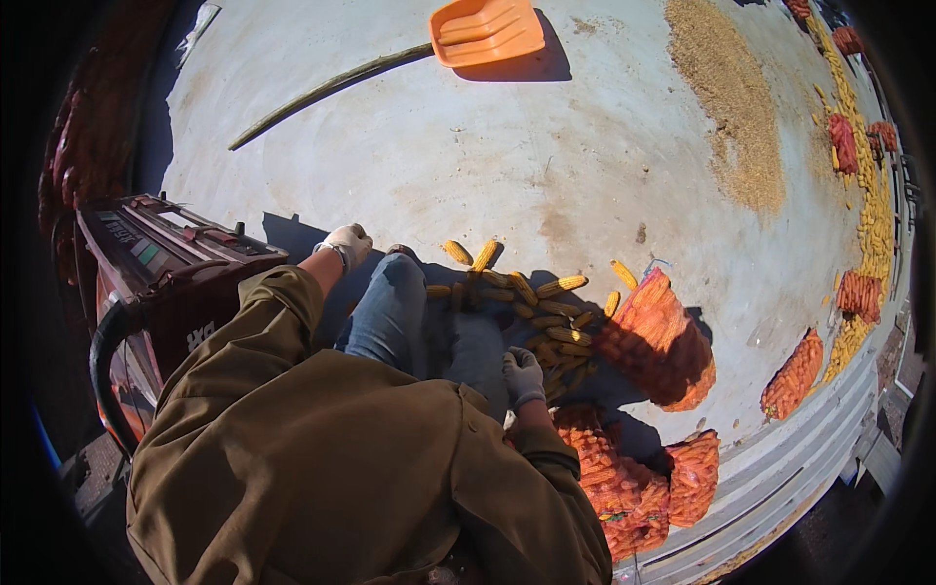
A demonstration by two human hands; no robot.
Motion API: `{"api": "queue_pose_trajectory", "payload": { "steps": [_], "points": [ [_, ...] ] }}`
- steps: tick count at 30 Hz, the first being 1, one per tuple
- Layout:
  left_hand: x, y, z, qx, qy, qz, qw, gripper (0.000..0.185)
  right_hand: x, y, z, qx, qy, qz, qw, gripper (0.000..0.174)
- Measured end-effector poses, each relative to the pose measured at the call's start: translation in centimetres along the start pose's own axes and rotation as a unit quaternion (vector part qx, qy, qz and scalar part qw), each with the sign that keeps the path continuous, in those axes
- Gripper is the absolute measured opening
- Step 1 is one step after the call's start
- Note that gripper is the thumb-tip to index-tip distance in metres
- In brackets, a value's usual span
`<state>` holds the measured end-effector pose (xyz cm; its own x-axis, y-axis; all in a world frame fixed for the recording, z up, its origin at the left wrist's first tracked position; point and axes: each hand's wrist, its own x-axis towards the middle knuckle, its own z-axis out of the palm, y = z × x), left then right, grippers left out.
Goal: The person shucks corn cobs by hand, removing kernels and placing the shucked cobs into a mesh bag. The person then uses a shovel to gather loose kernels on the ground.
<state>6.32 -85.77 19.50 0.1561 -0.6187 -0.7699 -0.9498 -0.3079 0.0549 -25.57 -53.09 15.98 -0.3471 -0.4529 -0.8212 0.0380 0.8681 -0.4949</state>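
Observation:
My left hand (351, 245), in a pale work glove, is curled in front of my left knee, beside the red machine. I see nothing in it. My right hand (524, 374), gloved too, is curled by my right leg, and no object shows in it. Close to the right hand lies a loose heap of yellow corn ears (559, 311), partly in my shadow. Just past that heap, an orange mesh sack (651, 336) packed with ears leans over on the floor. More filled mesh sacks (614, 490) lie beside my right arm.
A red machine (183, 270) with a dark curved pipe stands at my left. Ahead lies an orange plastic shovel (486, 33) with a long handle (329, 91). Loose corn kernels (731, 110) spread at right. Beyond them, corn ears (874, 212) and mesh sacks (793, 376) line a ribbed metal edge (790, 461).

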Motion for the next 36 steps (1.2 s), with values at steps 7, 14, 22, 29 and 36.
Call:
{"api": "queue_pose_trajectory", "payload": {
  "steps": [7, 14, 22, 29, 36],
  "points": [
    [12.9, 14.4, 3.1, 0.086, -0.020, 0.081, 0.993, 0.039, 15.3, 4.0, -7.6, -0.043, 0.111, 0.084, 0.989, 0.033],
    [33.6, 30.8, 5.2, 0.286, 0.031, 0.125, 0.950, 0.041, 26.1, 6.7, 0.7, 0.123, 0.101, 0.148, 0.976, 0.024],
    [55.2, 41.3, 0.8, 0.371, 0.216, 0.182, 0.884, 0.050, 27.5, 12.1, 1.3, 0.062, 0.002, 0.281, 0.958, 0.021],
    [62.5, 41.7, 1.5, 0.261, 0.087, 0.185, 0.943, 0.034, 29.9, 10.4, 1.2, 0.026, 0.007, 0.338, 0.941, 0.023],
    [53.9, 37.2, 6.4, 0.179, 0.302, 0.422, 0.836, 0.064, 31.6, -4.5, 4.6, 0.164, -0.005, 0.189, 0.968, 0.028]
  ]
}}
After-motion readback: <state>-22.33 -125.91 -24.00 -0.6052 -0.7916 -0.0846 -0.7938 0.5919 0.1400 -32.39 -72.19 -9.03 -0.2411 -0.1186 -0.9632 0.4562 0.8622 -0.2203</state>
